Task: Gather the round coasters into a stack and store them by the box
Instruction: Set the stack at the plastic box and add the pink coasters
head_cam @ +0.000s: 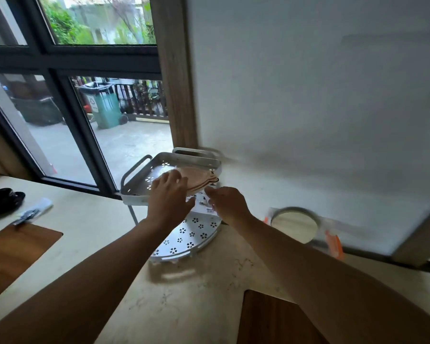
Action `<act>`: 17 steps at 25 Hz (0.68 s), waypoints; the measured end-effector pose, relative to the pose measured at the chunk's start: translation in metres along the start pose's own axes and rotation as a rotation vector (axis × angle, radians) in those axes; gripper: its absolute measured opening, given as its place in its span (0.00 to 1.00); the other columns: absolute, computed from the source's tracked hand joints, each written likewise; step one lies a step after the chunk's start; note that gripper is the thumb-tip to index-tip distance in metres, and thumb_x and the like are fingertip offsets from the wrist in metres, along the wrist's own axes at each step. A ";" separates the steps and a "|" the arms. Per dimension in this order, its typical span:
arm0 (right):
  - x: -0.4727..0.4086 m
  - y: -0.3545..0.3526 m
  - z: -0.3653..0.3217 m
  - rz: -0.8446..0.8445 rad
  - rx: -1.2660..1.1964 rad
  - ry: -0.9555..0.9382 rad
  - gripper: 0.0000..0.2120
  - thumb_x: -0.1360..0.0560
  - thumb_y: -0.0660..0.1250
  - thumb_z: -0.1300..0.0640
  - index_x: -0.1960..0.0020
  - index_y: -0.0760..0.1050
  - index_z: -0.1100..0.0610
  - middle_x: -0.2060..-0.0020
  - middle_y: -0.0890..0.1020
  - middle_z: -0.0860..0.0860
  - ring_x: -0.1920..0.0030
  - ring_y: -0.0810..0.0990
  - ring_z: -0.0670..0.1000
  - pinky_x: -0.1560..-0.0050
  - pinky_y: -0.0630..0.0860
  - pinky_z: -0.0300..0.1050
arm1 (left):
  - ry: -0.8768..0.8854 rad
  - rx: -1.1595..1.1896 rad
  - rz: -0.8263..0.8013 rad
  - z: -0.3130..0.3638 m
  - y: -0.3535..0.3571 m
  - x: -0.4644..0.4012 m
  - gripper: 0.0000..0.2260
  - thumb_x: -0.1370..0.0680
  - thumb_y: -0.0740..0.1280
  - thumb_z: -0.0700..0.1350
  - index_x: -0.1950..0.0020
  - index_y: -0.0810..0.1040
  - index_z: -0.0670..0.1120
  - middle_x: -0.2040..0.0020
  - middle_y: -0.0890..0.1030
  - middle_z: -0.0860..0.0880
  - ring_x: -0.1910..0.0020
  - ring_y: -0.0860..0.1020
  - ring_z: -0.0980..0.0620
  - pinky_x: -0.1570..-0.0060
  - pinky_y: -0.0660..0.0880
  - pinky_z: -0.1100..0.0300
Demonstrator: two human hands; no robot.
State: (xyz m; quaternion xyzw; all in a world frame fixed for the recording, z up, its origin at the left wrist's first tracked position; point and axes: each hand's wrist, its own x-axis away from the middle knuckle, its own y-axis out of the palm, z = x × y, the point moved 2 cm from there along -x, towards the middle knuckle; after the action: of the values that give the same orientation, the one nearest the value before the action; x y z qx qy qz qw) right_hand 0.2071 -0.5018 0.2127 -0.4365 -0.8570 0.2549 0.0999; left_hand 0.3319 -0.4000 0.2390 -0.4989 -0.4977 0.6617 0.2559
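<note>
Tan coasters [197, 178] sit fanned on top shelf [144, 181]; our left hand [169, 198] lies spread on them, right hand [227, 203] loosely apart nearby. Square edges w/ both palms before lifting.

Coasters [196, 178] half hidden (blurred)

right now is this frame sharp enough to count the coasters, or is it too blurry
Head view: motion blur smears the rack's upper shelf and the coasters, so their edges merge and I cannot count them. The left hand and right hand are soft too. Wide-angle distortion bends the window frame. Daylight comes from the window; no harsh glare on the counter.
</note>
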 end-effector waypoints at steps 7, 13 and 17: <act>-0.017 0.034 -0.017 0.039 -0.396 0.126 0.14 0.24 0.66 0.42 0.59 0.79 0.50 0.68 0.84 0.46 0.69 0.82 0.46 0.67 0.78 0.40 | 0.002 0.159 0.096 -0.012 0.009 -0.002 0.08 0.23 0.65 0.42 0.49 0.84 0.46 0.54 0.82 0.43 0.54 0.78 0.41 0.60 0.78 0.52; -0.013 0.034 -0.026 0.095 -0.527 0.199 0.05 0.25 0.68 0.56 0.58 0.81 0.56 0.60 0.86 0.57 0.62 0.86 0.54 0.59 0.83 0.47 | -0.006 0.108 0.116 -0.005 0.003 0.004 0.08 0.24 0.64 0.42 0.50 0.82 0.46 0.55 0.80 0.45 0.54 0.78 0.42 0.64 0.73 0.55; -0.001 0.013 -0.033 0.135 -0.598 0.193 0.05 0.26 0.67 0.59 0.56 0.80 0.58 0.57 0.85 0.59 0.54 0.85 0.60 0.49 0.82 0.59 | 0.004 0.122 0.122 0.017 -0.018 0.009 0.07 0.24 0.64 0.41 0.51 0.80 0.44 0.55 0.80 0.44 0.60 0.79 0.41 0.67 0.72 0.55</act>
State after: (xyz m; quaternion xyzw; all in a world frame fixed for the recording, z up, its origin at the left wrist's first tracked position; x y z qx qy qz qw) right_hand 0.2296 -0.4849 0.2345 -0.5244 -0.8497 -0.0448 0.0306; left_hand 0.3107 -0.3926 0.2521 -0.5131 -0.4247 0.7042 0.2459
